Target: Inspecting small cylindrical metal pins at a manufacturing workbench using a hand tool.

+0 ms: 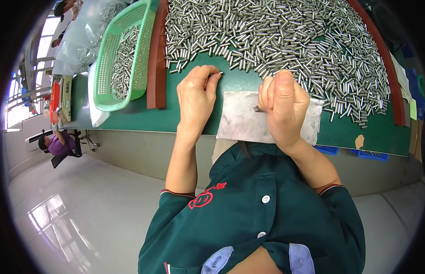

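My left hand [197, 93] is closed in a pinch, with the bright end of a small metal pin [220, 73] showing at the thumb and fingertips. To its right, my right hand [285, 107] is wrapped in a fist with the thumb on top. A dark, flat-ended tool [257, 109] pokes out from under its fingers; the rest of it is hidden in the palm. Below that fist lies a smudged white cloth [240, 116] at the table's front edge. Just beyond both hands spreads a big heap of short metal pins [267, 36].
Red-brown rails [156, 68] flank the heap on the green table [144, 119]. At left stands a green mesh basket [105, 73] of pins, with clear plastic bags [77, 43] beside it. Blue trays [372, 155] sit under the front edge. Another person [61, 142] sits far left.
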Action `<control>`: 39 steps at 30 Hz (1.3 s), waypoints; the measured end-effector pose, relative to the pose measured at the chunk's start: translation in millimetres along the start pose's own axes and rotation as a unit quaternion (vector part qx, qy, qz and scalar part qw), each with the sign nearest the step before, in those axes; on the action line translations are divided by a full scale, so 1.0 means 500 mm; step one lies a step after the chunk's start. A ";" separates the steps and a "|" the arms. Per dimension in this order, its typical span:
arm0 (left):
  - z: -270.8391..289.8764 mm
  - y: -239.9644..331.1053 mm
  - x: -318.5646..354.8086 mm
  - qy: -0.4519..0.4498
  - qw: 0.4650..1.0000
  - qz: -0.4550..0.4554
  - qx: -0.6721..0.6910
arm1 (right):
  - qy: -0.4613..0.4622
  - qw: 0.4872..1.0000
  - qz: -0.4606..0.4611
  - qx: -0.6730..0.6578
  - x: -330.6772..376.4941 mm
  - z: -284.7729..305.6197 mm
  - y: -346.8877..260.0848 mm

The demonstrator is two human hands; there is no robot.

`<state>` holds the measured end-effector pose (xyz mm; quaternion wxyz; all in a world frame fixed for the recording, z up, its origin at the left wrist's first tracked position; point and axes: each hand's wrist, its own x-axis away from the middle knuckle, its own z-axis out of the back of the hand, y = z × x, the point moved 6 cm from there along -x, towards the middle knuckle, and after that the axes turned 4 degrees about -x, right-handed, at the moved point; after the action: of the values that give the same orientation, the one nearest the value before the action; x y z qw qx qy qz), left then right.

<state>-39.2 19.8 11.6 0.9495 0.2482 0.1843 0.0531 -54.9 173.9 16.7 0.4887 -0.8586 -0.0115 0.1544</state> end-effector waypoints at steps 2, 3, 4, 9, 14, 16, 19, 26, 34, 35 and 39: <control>0.013 0.029 0.013 -0.011 1.000 0.013 0.010 | 0.006 1.000 0.002 0.003 -0.003 0.005 0.005; 0.017 0.050 0.026 -0.030 0.999 0.004 0.025 | 0.006 1.000 0.003 0.003 -0.002 0.006 0.004; 0.013 0.067 0.042 -0.058 0.997 -0.015 0.044 | 0.011 1.000 0.000 -0.001 -0.003 0.008 0.005; -0.021 0.083 0.104 -0.108 0.990 0.013 0.087 | 0.020 0.998 -0.020 -0.061 -0.009 0.014 0.009; -0.029 0.078 0.109 -0.095 0.991 0.028 0.089 | 0.051 0.991 -0.012 -0.120 -0.014 0.033 0.007; -0.030 0.077 0.110 -0.095 0.991 0.030 0.090 | 0.055 0.988 -0.049 -0.137 -0.014 0.032 0.016; -0.031 0.076 0.113 -0.098 0.990 0.043 0.095 | 0.058 0.986 -0.055 -0.145 -0.012 0.034 0.020; -0.030 0.075 0.114 -0.087 0.992 0.037 0.088 | 0.064 0.985 -0.059 -0.147 -0.012 0.036 0.021; -0.032 0.075 0.115 -0.090 0.991 0.042 0.085 | 0.070 0.986 -0.052 -0.141 -0.009 0.036 0.022; -0.031 0.075 0.114 -0.093 0.991 0.043 0.087 | 0.070 0.986 -0.053 -0.141 -0.009 0.035 0.022; -0.033 0.074 0.111 -0.095 0.989 0.051 0.103 | 0.056 0.993 -0.048 -0.097 -0.008 0.024 0.019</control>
<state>5.6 70.2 -1.5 0.9282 0.3576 0.0847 0.0584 -63.3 178.5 3.8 0.4098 -0.9077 -0.0400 0.0809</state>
